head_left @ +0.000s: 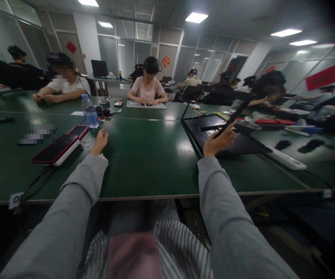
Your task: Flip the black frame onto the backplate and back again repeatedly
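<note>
My right hand (220,141) is wrapped round a black bar (234,113) that slants up to the right. This bar seems to belong to a flat black frame-like stand (250,144) lying on the table, though its exact kind is unclear. My left hand (100,142) is over the table with its fingers loosely curled and no object visible in them. Just beyond it stands a clear water bottle (90,113) with a blue label. To its left, a phone in a red case (55,148) rests on a white block, with another red-edged device (78,131) behind.
Several people sit around the green table (144,162), one (147,87) facing me over a pale mat (132,105). A white power strip (286,159) lies right of the black stand. Farther right are a bowl (247,125) and red packages (277,121). Cables hang over the near left edge.
</note>
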### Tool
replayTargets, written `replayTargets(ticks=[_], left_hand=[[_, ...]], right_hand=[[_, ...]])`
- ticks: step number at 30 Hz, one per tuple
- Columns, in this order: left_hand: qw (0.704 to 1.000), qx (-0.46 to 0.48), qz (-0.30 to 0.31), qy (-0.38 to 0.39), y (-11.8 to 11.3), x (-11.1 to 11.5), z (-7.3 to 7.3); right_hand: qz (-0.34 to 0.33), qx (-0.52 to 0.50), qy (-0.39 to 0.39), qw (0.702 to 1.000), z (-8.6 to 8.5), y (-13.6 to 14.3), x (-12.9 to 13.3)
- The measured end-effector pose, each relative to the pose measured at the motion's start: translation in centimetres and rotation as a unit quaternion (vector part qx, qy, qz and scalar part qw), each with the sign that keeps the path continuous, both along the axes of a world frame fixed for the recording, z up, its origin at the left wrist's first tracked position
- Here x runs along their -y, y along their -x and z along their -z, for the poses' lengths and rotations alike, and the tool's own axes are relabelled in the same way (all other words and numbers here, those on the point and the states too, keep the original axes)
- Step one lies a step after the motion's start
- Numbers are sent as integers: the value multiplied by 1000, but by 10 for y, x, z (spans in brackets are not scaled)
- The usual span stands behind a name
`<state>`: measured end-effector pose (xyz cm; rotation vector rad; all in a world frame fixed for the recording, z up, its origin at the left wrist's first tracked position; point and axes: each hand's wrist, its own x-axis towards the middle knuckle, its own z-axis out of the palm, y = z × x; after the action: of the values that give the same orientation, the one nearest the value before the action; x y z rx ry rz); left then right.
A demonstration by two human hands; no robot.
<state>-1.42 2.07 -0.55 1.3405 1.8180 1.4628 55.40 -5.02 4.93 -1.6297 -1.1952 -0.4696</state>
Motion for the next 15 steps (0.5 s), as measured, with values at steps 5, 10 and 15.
replayTargets(ticks=[5, 10, 15], left_hand=[[999, 10, 4, -31, 0, -1, -1], [999, -13, -2, -50, -2, 0, -2], [998, -13, 20, -56, -11, 5, -6]], right_hand=[[-36, 57, -16, 998, -2, 28, -21], [-61, 2, -23, 998, 3, 29, -24], [-93, -66, 68, 991, 15, 15, -36]])
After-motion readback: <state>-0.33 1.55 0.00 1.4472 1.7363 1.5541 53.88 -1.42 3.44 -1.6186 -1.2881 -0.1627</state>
